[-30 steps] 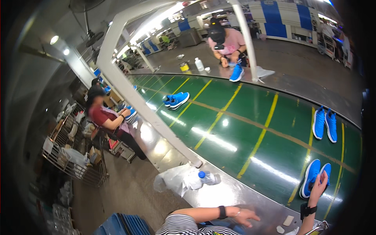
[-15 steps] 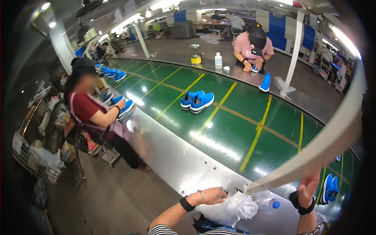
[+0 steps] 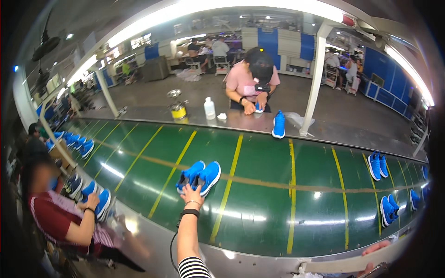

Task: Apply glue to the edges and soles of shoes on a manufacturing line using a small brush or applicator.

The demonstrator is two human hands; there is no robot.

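Note:
A pair of blue sneakers with white soles stands on the green conveyor belt, left of centre. My left hand, a black band on its wrist, is stretched out to them. Its fingers are closed at the heel collars of both shoes, with the fingertips partly hidden there. Low at the right edge, my right hand shows only in part behind a pale post; most of its fingers are hidden.
More blue sneakers stand on the belt at the right and far left. Across the belt, a person works on a shoe beside a white bottle and a yellow can. Another person handles shoes at the left.
My left hand has gone from the white plastic bag at the metal edge out to the sneakers on the belt. The view has swung to the right, and my right hand now shows lower.

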